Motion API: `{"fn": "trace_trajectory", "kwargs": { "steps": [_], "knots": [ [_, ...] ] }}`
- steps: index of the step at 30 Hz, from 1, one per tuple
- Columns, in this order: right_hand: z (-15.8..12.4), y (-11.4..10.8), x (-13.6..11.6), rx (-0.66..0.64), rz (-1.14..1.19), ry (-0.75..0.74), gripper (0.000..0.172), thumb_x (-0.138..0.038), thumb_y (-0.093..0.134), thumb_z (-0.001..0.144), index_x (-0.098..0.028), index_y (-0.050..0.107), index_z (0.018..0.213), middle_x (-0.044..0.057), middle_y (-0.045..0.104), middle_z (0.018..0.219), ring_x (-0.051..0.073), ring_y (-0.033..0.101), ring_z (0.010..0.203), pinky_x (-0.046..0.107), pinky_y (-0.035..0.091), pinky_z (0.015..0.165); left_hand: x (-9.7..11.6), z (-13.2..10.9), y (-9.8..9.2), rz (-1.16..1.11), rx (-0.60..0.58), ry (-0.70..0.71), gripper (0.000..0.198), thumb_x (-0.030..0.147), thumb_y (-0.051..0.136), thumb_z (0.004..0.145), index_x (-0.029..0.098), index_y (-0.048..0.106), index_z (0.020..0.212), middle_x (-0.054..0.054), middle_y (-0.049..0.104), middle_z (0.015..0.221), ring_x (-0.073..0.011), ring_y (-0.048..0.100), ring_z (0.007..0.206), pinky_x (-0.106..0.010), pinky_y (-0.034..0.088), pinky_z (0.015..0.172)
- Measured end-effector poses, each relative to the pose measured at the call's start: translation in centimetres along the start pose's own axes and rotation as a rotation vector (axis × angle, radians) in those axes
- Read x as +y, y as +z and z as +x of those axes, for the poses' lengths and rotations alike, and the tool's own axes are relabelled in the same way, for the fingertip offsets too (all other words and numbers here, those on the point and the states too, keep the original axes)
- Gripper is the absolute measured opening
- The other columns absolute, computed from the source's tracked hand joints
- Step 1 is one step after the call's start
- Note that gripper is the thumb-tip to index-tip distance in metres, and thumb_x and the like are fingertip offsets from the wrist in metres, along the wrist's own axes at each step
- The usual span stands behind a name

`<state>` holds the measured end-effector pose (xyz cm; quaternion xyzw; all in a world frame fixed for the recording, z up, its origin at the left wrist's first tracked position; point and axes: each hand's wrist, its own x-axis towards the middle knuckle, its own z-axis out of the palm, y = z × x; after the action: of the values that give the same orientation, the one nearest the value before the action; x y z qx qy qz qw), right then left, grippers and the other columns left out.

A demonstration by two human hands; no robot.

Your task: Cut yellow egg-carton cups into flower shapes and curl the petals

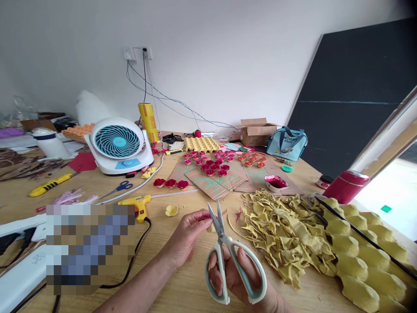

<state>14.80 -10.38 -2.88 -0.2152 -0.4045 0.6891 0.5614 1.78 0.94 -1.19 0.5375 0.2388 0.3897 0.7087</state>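
Observation:
In the head view my right hand has its fingers through the handles of white-and-green scissors. Their blades point away from me and stand slightly apart. My left hand pinches a small piece of yellow egg carton, partly hidden behind the fingers and the blades. Reddish stain shows on the left fingertips. To the right of the scissors lies a heap of torn yellow carton scraps. A cut yellow carton cup sits on the table, left of my left hand.
Yellow egg carton stands at the right, near a red can. Painted pink flowers rest on cardboard, beside a bowl of red paint. A yellow glue gun, blue scissors and a fan are left.

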Motion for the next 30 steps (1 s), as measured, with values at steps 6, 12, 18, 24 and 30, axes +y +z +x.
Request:
{"fn": "trace_trajectory", "kwargs": {
  "steps": [6, 12, 18, 24, 30],
  "knots": [
    [0.0, 0.1, -0.2, -0.009, -0.005, 0.004, 0.059, -0.071, 0.045, 0.088, -0.016, 0.066, 0.094, 0.003, 0.053, 0.070, 0.015, 0.046, 0.060, 0.029, 0.035, 0.059, 0.4, -0.1, 0.4, -0.023, -0.021, -0.012, 0.017, 0.035, 0.073, 0.077, 0.019, 0.076, 0.082, -0.003, 0.075, 0.084, -0.0213, 0.063, 0.091, -0.031, 0.041, 0.092],
    [-0.3, -0.2, -1.0, 0.110, -0.056, -0.061, 0.060, -0.073, 0.042, 0.086, -0.019, 0.066, 0.096, 0.002, 0.050, 0.066, 0.017, 0.042, 0.059, 0.031, 0.034, 0.059, 0.7, 0.2, 0.1, -0.024, 0.082, -0.036, 0.018, 0.030, 0.079, 0.069, 0.017, 0.075, 0.081, -0.003, 0.070, 0.083, -0.0175, 0.057, 0.082, -0.028, 0.041, 0.080],
    [-0.6, -2.3, -1.1, 0.237, -0.263, -0.149, 0.044, -0.061, 0.048, 0.092, -0.020, 0.062, 0.099, 0.003, 0.052, 0.072, 0.017, 0.045, 0.064, 0.031, 0.036, 0.061, 1.2, 0.5, -0.3, -0.250, 0.061, -0.038, 0.034, 0.022, 0.079, 0.069, 0.022, 0.068, 0.102, 0.002, 0.065, 0.084, -0.0128, 0.058, 0.079, -0.027, 0.042, 0.079],
    [-0.4, -2.1, -1.0, 0.338, -0.569, 0.016, 0.050, -0.066, 0.055, 0.086, -0.018, 0.059, 0.095, -0.001, 0.050, 0.067, 0.013, 0.044, 0.059, 0.026, 0.037, 0.057, 1.2, 0.5, -0.2, -0.339, 0.058, -0.088, 0.044, 0.021, 0.078, 0.070, 0.020, 0.065, 0.111, 0.000, 0.066, 0.090, -0.0130, 0.060, 0.081, -0.026, 0.043, 0.076],
    [-0.7, -1.8, -0.8, 0.330, -0.807, 0.029, 0.040, -0.060, 0.052, 0.090, -0.020, 0.057, 0.092, -0.002, 0.048, 0.071, 0.015, 0.045, 0.064, 0.027, 0.038, 0.060, 1.3, 0.4, -0.2, -0.273, 0.054, -0.037, 0.040, 0.021, 0.078, 0.070, 0.019, 0.064, 0.108, 0.000, 0.065, 0.087, -0.0134, 0.059, 0.078, -0.027, 0.043, 0.077]
  ]
}}
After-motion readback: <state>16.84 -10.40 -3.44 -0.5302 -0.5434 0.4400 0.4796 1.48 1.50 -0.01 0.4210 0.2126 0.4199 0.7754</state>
